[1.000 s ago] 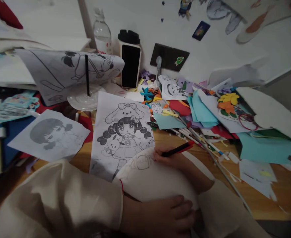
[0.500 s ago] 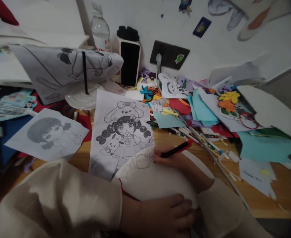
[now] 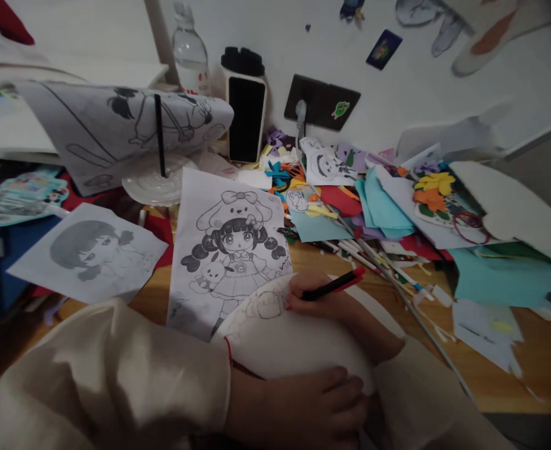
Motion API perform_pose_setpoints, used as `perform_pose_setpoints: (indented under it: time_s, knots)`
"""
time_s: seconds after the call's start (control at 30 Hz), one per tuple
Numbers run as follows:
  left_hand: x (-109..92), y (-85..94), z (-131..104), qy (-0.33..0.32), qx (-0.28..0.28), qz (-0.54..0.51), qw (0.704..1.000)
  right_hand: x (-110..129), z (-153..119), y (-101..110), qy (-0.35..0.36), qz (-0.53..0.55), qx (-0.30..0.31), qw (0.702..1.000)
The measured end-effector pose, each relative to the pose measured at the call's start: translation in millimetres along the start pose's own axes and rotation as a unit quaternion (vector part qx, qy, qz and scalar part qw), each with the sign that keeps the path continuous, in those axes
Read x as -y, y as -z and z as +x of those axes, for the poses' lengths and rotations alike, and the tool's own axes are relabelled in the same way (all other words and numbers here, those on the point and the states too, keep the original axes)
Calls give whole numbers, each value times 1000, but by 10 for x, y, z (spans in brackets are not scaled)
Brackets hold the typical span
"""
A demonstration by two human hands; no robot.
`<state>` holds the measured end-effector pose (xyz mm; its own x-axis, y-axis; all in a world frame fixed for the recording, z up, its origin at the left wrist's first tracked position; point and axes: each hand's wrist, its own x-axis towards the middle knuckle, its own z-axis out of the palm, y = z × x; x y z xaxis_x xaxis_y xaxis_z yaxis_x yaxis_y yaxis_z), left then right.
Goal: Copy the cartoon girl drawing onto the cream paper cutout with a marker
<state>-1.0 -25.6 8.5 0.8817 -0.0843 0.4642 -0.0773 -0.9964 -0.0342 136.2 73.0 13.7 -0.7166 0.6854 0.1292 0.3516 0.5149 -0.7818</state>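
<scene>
A white rounded board [image 3: 303, 350] leans in front of me, with pencil-like line drawing near its upper left edge. My right hand [image 3: 317, 297] rests on the board, fingers pinched around a black and red pen [image 3: 331, 284] whose tip end is by the drawn lines. Across the board's lower edge lies my left hand [image 3: 317, 400], its back towards me and its fingers bent over the board, holding it. Just behind the board is a printed sheet [image 3: 193, 206] showing a line-art girl with braids and a dog-eared hat; the board covers the sheet's lower right corner.
Left lies a grey portrait print [image 3: 92, 250]. Behind stand a clear lid [image 3: 137, 187] with a black straw, a water bottle [image 3: 189, 53], and a phone [image 3: 246, 119] against a black-lidded cup [image 3: 242, 61]. Coloured paper scraps [image 3: 284, 178] and thin sticks [image 3: 364, 259] litter the back and right.
My right hand and the pen have shifted very slightly left, at the drawn lines. The left hand, the board and the sheets stay in place.
</scene>
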Motion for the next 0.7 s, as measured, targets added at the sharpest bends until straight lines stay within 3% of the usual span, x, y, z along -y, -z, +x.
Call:
perform_pose_setpoints:
  time_s: [0.7]
  knots:
    - [-51,-105,-12,7,-6,0,1000,14,-5,17,9,19,-4,1000]
